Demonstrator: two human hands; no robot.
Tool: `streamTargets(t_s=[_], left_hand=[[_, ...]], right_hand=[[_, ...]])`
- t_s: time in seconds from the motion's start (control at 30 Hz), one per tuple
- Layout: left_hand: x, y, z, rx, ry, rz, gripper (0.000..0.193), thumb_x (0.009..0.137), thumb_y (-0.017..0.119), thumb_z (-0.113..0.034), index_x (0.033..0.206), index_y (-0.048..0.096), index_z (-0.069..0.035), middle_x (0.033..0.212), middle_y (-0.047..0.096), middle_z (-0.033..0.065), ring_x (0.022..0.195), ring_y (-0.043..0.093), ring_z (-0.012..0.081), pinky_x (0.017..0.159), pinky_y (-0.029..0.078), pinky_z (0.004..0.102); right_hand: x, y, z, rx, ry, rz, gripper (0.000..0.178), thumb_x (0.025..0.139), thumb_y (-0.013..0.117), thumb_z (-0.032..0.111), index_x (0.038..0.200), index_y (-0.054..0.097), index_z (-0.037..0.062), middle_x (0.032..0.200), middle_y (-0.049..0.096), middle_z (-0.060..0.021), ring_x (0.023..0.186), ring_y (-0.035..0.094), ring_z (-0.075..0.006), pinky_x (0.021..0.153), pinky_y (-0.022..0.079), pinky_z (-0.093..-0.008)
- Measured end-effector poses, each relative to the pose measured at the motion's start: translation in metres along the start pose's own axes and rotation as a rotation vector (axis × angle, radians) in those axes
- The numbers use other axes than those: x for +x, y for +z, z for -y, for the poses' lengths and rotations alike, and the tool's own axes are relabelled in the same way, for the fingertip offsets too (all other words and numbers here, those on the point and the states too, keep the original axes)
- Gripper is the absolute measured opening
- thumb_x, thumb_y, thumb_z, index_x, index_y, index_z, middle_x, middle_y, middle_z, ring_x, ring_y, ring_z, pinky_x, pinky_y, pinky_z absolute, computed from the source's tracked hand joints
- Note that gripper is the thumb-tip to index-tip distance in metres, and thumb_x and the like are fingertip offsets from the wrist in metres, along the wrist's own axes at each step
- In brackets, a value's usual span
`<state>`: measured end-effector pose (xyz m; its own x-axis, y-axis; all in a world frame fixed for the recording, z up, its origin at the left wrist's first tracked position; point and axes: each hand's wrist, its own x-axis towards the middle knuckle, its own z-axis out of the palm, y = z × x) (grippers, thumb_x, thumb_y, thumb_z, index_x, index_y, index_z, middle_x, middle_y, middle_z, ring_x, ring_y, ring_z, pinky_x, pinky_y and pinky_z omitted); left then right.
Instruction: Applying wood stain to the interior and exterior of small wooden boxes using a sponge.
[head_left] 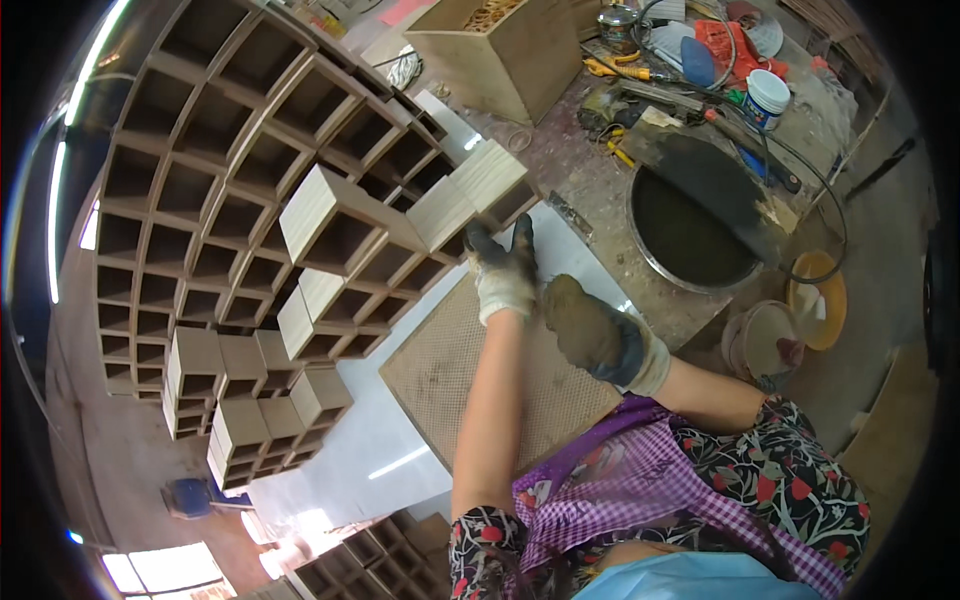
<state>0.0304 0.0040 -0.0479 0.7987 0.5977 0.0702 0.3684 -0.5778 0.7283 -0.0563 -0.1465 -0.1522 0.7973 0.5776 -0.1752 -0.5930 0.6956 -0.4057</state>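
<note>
My left hand, in a stained pale work glove with dark fingers, reaches to the near end of a row of open-ended square boxes. Its thumb and fingers are spread against the lower side of the end boxes; the fingertips are partly hidden. My right hand, gloved the same way, is closed around a rounded brown pad, perhaps a sponge. It hovers over a brown textured mat lying on a pale, shiny tabletop. My forearms cross above the mat.
Stacked brown boxes form a tall wall on the left. Right of the mat, a round pan of dark material sits on a dirty bench with tools, a white bucket and a hose. A wooden bin stands behind; yellow basin lower right.
</note>
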Motion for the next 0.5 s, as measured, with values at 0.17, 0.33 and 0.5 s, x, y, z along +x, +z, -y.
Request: streamTargets(t_s=[0.17,0.33,0.5], left_hand=[[0.014,0.003,-0.018,0.081,-0.089,-0.054,0.066,0.086,0.072,-0.042,0.125,0.052,0.006,0.122,0.059,0.0248,0.114,0.058,0.0389,0.098,0.045,0.0449],[0.051,0.04,0.027,0.372,0.014,0.059,0.04,0.099,0.054,-0.037,0.115,0.058,-0.001,0.116,0.062,0.0135,0.106,0.058,0.0275,0.09,0.047,0.0367],[0.089,0.064,0.104,3.001,0.931,-0.378,0.026,0.096,0.053,-0.015,0.118,0.061,-0.005,0.12,0.062,0.0107,0.105,0.057,0.0199,0.088,0.049,0.0314]], right_hand=[[-0.014,-0.003,0.009,-0.713,-0.208,0.139,0.051,0.09,0.065,0.01,0.136,0.048,-0.0005,0.134,0.055,-0.0124,0.123,0.054,-0.0241,0.105,0.044,-0.0362],[-0.006,-0.019,-0.003,0.016,0.263,0.011,0.021,0.091,0.055,0.015,0.106,0.058,0.0015,0.102,0.058,-0.0066,0.095,0.057,-0.0231,0.08,0.05,-0.0303],[-0.027,0.053,0.055,0.044,0.292,-0.254,0.019,0.097,0.048,0.018,0.104,0.056,0.003,0.094,0.057,-0.0052,0.088,0.056,-0.0205,0.075,0.048,-0.0287]])
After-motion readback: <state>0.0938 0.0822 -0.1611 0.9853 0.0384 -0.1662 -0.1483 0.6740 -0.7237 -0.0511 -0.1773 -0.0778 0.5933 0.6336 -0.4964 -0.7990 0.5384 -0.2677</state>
